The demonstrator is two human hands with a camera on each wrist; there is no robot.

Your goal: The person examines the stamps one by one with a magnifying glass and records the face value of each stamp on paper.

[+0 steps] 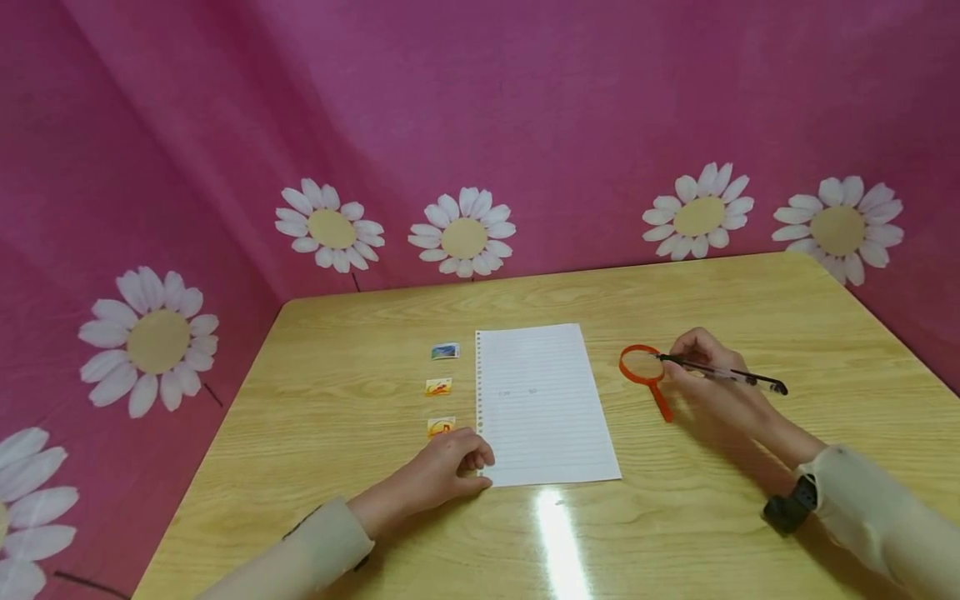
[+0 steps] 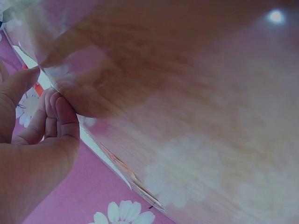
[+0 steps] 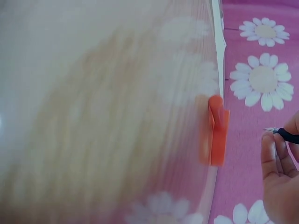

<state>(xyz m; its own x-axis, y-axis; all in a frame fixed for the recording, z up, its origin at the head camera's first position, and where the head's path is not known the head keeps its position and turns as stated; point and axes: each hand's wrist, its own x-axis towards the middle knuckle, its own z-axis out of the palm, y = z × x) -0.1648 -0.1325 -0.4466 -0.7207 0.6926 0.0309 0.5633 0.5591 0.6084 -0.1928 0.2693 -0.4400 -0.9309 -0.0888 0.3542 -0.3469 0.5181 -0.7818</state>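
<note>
A sheet of lined paper [image 1: 551,433] with punched holes down its left edge lies on the table and bears some faint writing. My left hand [image 1: 438,467] rests at its lower left corner, fingers loosely curled and fingertips on the edge. Between thumb and fingers of my right hand [image 1: 712,387] I hold a pen [image 1: 750,379], raised above the tabletop, tip pointing left. An orange magnifying glass [image 1: 662,403] lies right of the paper, just left of that hand. In the right wrist view, the magnifying glass [image 3: 218,140] appears edge-on, apart from the pen [image 3: 288,136].
Three small colourful stamp-like pictures stand in a column left of the paper: a blue one [image 1: 445,352], a yellow and red one [image 1: 438,387], and another yellow one [image 1: 440,425] partly behind my left hand. A pink flowered cloth [image 1: 570,125] borders the wooden table [image 1: 337,367].
</note>
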